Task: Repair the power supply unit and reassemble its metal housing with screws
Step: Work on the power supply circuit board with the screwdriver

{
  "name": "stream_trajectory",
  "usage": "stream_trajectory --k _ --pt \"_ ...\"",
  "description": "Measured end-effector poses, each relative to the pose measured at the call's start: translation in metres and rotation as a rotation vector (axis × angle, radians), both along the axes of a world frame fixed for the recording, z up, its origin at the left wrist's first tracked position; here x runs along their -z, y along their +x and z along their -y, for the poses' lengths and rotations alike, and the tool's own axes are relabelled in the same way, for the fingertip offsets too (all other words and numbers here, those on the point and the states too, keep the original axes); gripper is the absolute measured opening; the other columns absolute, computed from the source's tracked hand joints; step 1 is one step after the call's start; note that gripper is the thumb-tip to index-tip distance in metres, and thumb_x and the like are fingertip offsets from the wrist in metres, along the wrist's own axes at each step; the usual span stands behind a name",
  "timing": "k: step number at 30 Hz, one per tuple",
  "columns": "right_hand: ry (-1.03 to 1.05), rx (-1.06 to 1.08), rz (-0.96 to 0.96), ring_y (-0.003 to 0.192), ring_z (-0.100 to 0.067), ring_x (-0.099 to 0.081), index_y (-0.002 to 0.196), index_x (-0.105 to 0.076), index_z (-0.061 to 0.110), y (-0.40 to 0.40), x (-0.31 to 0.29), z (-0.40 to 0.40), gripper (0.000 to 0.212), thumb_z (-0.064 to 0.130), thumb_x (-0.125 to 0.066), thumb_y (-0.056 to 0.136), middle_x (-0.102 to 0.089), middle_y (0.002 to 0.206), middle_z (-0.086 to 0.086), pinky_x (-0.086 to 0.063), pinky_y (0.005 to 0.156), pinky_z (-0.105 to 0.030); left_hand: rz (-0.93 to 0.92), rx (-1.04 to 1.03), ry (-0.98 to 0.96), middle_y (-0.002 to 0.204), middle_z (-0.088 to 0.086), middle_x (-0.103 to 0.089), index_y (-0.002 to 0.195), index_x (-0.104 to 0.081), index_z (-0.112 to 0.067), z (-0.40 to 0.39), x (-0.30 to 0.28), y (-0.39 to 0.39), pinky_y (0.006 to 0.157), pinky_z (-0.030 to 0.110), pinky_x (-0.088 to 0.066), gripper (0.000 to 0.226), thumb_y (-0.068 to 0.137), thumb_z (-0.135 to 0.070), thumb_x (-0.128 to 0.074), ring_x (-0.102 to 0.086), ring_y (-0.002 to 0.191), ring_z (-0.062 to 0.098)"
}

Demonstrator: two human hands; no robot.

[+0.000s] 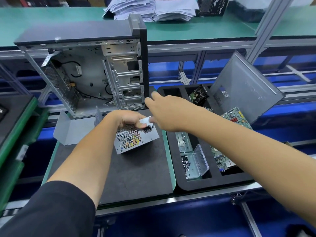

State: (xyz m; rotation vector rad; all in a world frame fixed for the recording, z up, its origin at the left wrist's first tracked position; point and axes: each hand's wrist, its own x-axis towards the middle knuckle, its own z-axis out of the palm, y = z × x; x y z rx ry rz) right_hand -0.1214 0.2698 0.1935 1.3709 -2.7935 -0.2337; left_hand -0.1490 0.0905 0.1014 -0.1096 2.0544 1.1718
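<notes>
At the centre of the frame the left hand (127,119) is gripping the upper rear edge of the power supply unit (136,136), fingers curled over its top, and tilting it on the dark worktop (136,175). The unit's long axis is running from lower left to upper right, and its perforated face with the power socket is turned toward the camera.

The right hand (164,113) is reaching across above the unit's upper right corner, fingers loosely spread. It is blurred; something small and dark, perhaps a screw, is showing just below it by the socket, but I cannot tell whether the fingers are holding it.

The left hand is on the unit and the right is just beside it, so the coming move likely depends on lining up that corner with whatever the right hand brings.

To the right of the frame, a black foam tray (172,151) is sitting beside the worktop. One compartment is holding a clear plastic box (196,161), lid open, with small dark screws (185,163) inside. Neighbouring compartments are holding circuit boards (236,117).

A bent metal cover (73,130) is standing left of the unit, and an open computer case (89,72) is behind it.
</notes>
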Motion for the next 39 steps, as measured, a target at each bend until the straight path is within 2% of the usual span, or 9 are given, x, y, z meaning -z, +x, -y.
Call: stream_trajectory --k 3,6,8,15,20,23,27,34,39 --pt "0.078 -0.1 0.023 0.051 -0.013 -0.029 0.104 -0.045 0.01 0.001 -0.005 0.001 0.028 0.003 -0.057 0.08 -0.041 0.102 -0.006 -0.018 0.046 -0.026 0.012 0.009 -0.006 0.045 -0.012 -0.058 0.093 -0.057 -0.016 0.001 0.002 -0.001 0.032 0.01 -0.027 0.018 0.098 -0.003 -0.046 -0.041 0.03 -0.001" --pt "0.054 -0.055 -0.057 0.053 -0.016 -0.028 0.086 -0.047 0.013 0.001 -0.004 0.008 0.012 0.011 -0.058 0.087 -0.036 0.072 -0.001 -0.028 0.052 -0.028 0.016 0.006 -0.039 0.043 -0.011 -0.056 0.088 -0.059 -0.018 0.003 0.005 -0.003 0.031 0.012 -0.025 0.019 0.098 -0.006 -0.048 -0.036 0.03 -0.001" --pt "0.032 -0.026 -0.127 0.055 -0.021 -0.035 0.073 -0.038 0.015 0.003 -0.002 0.011 0.026 0.017 -0.051 0.095 -0.032 0.065 -0.002 -0.029 0.049 -0.031 0.012 0.002 -0.049 0.042 -0.011 -0.055 0.086 -0.059 -0.018 0.003 0.006 -0.003 0.031 0.012 -0.025 0.021 0.097 -0.004 -0.048 -0.035 0.03 -0.001" --pt "0.095 -0.094 -0.039 0.059 -0.019 -0.04 0.107 -0.045 0.008 0.001 -0.006 0.009 0.019 0.011 -0.051 0.089 -0.034 0.099 -0.006 -0.023 0.044 -0.027 0.004 0.029 -0.042 0.05 -0.01 -0.059 0.096 -0.062 -0.018 0.005 0.009 -0.004 0.032 0.013 -0.025 0.019 0.096 -0.005 -0.049 -0.035 0.032 0.001" --pt "0.045 -0.043 -0.114 0.063 -0.022 -0.039 0.091 -0.053 0.013 0.005 -0.002 0.013 0.004 0.016 -0.052 0.094 -0.038 0.077 -0.003 -0.032 0.053 -0.03 -0.009 -0.017 -0.07 0.049 -0.006 -0.055 0.076 -0.063 -0.022 0.007 0.013 -0.006 0.034 0.014 -0.025 0.028 0.095 -0.004 -0.052 -0.035 0.033 0.002" --pt "0.011 0.015 -0.187 0.062 -0.025 -0.041 0.081 -0.045 0.015 0.006 0.003 0.009 0.018 0.019 -0.047 0.098 -0.048 0.076 -0.004 -0.028 0.048 -0.032 -0.001 0.024 -0.073 0.059 -0.009 -0.06 0.092 -0.061 -0.02 0.007 0.013 -0.007 0.034 0.014 -0.026 0.019 0.096 -0.006 -0.05 -0.039 0.039 0.002" --pt "-0.002 0.005 -0.036 0.051 -0.021 -0.037 0.106 -0.039 0.01 0.001 0.001 -0.001 0.023 0.013 -0.053 0.088 -0.037 0.101 -0.007 -0.024 0.044 -0.03 -0.018 0.041 -0.038 0.071 0.0 -0.06 0.108 -0.059 -0.021 0.008 0.014 -0.009 0.041 0.017 -0.028 0.022 0.097 -0.005 -0.048 -0.042 0.045 0.005" --pt "-0.007 0.078 -0.133 0.054 -0.021 -0.032 0.076 -0.038 0.017 0.001 0.006 0.002 0.024 0.018 -0.051 0.096 -0.031 0.065 -0.001 -0.018 0.045 -0.028 0.016 0.004 0.006 0.066 -0.004 -0.064 0.098 -0.061 -0.024 0.009 0.016 -0.011 0.033 0.011 -0.027 0.024 0.097 -0.003 -0.048 -0.044 0.036 0.001" --pt "-0.001 0.064 -0.106 0.048 -0.017 -0.03 0.102 -0.039 0.013 0.0 0.004 -0.006 0.021 0.022 -0.056 0.092 -0.047 0.106 -0.007 -0.018 0.042 -0.029 0.023 0.017 0.005 0.066 -0.006 -0.063 0.11 -0.058 -0.025 0.012 0.019 -0.016 0.033 0.014 -0.026 0.026 0.096 -0.004 -0.049 -0.04 0.036 0.002"
